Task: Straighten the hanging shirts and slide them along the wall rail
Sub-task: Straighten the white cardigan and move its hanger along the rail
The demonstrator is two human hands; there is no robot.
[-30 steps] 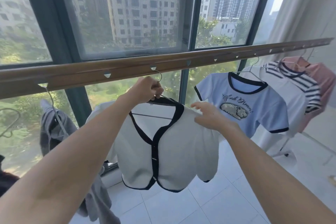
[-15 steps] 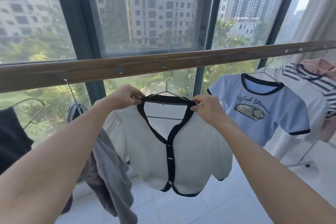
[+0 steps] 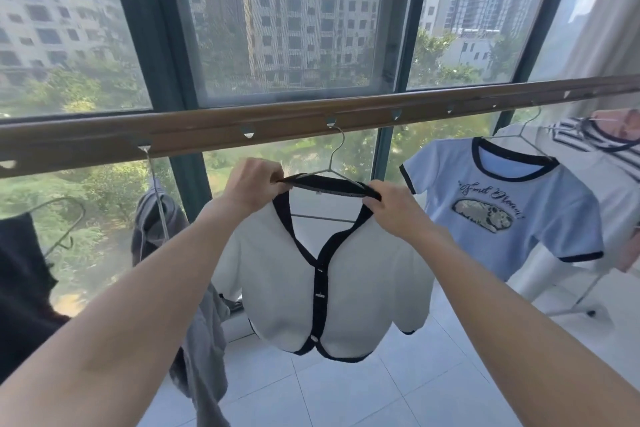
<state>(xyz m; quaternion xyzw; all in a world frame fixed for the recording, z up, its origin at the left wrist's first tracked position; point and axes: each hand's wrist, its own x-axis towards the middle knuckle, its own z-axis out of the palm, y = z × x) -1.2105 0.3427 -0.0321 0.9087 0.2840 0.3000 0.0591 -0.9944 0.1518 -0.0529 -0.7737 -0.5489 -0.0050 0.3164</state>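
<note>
A white cardigan [image 3: 363, 281] with black trim hangs on a wire hanger [image 3: 334, 163] hooked into a hole of the brown wall rail [image 3: 207, 135]. My left hand [image 3: 254, 185] pinches the black collar at its left shoulder. At the right shoulder my right hand [image 3: 391, 206] pinches the same collar. Right of it a light blue printed T-shirt [image 3: 502, 211] hangs on its own hanger, then a white shirt [image 3: 609, 191], a striped shirt [image 3: 571, 132] and a pink one [image 3: 623, 125]. Left of the cardigan a grey garment [image 3: 204, 340] droops from a hanger.
A black garment [image 3: 20, 288] and a bare wire hanger [image 3: 65, 218] hang at the far left. Behind the rail stand dark window frames [image 3: 145, 28] and glass. White floor tiles [image 3: 415, 392] lie below. A white curtain [image 3: 606, 28] hangs at the right.
My left hand left the hanger hook and took the collar's left side; my right hand moved up to the collar's right side. The view shifted left, and the collar now lies stretched level.
</note>
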